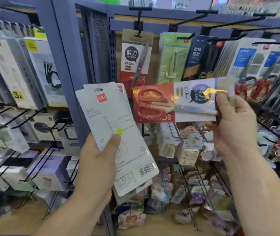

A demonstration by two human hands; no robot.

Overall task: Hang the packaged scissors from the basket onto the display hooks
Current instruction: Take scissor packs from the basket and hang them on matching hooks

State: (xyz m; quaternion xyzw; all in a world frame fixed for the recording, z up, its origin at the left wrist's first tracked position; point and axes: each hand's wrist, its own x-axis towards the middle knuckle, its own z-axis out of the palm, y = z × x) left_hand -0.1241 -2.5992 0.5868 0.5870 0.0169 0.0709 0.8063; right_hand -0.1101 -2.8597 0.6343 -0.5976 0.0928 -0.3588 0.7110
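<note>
Both hands are full. Left hand (98, 160) grips a stack of white packs (117, 126), printed backs facing us, with the thumb pressed across the front one and the barcode at its lower end. Right hand (233, 121) pinches a red-handled scissors pack (170, 103) by its top end, held sideways, handles pointing toward the left hand. Above and between the hands, a matching red pack (136, 57) hangs on a hook (139, 16). Above the right hand hang a green pack (173, 60) and a dark blue pack (196, 60).
</note>
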